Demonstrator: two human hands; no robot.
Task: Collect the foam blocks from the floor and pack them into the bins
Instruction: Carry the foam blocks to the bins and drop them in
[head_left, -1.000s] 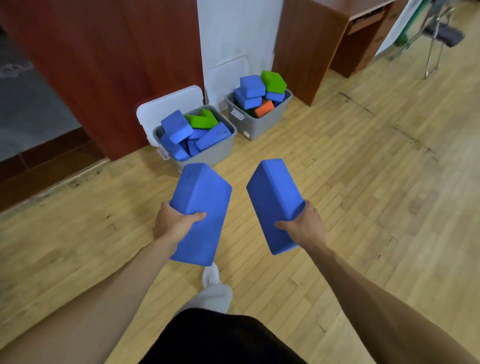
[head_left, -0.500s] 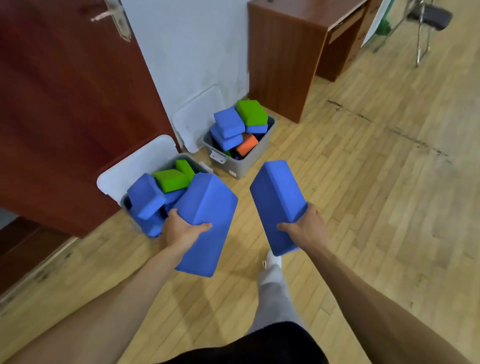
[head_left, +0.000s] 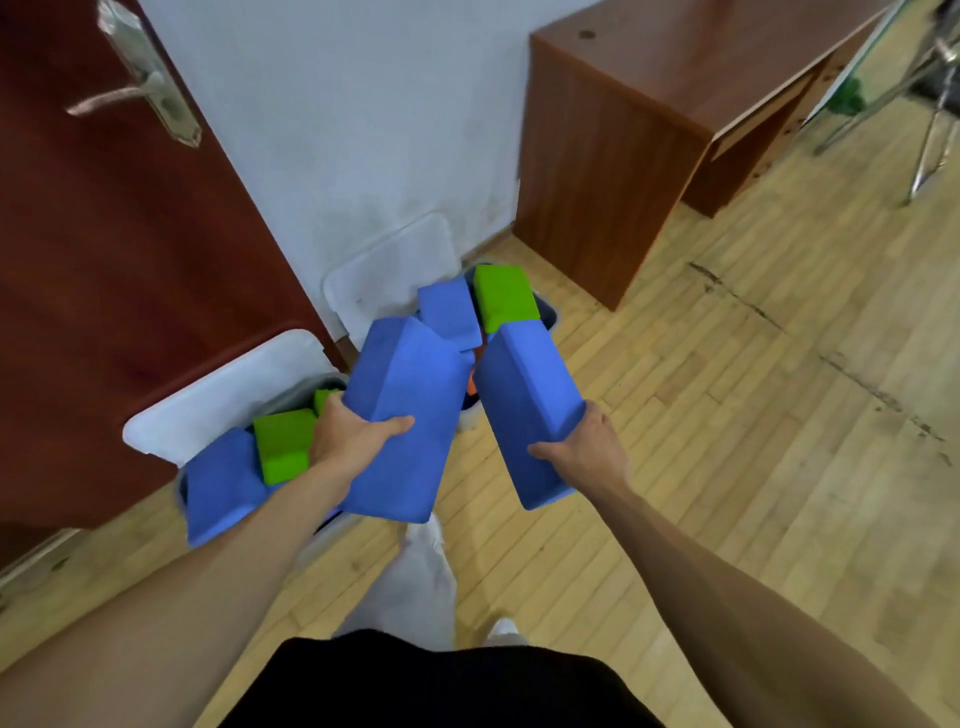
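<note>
A single wide-angle camera sat on the person's head and faced forward and steeply down, along both forearms. The left hand (head_left: 350, 441) and right hand (head_left: 592, 457), gripping the left blue block (head_left: 410, 395) and the right blue block (head_left: 524, 395), filled the middle of the frame, close to the lens. The near bin (head_left: 306, 389) and far bin (head_left: 549, 314) lay just beyond them on the floor (head_left: 727, 441). The door (head_left: 104, 260), wall (head_left: 363, 130) and desk (head_left: 623, 130) stood farther off along the top edge, and black shorts (head_left: 441, 686) lined the bottom.

Near bin (head_left: 304, 396) by the door (head_left: 104, 260) on our left, far bin (head_left: 548, 312) behind-right of it, desk (head_left: 623, 171) further right. We hold left block (head_left: 405, 415) and right block (head_left: 530, 405) before them.
</note>
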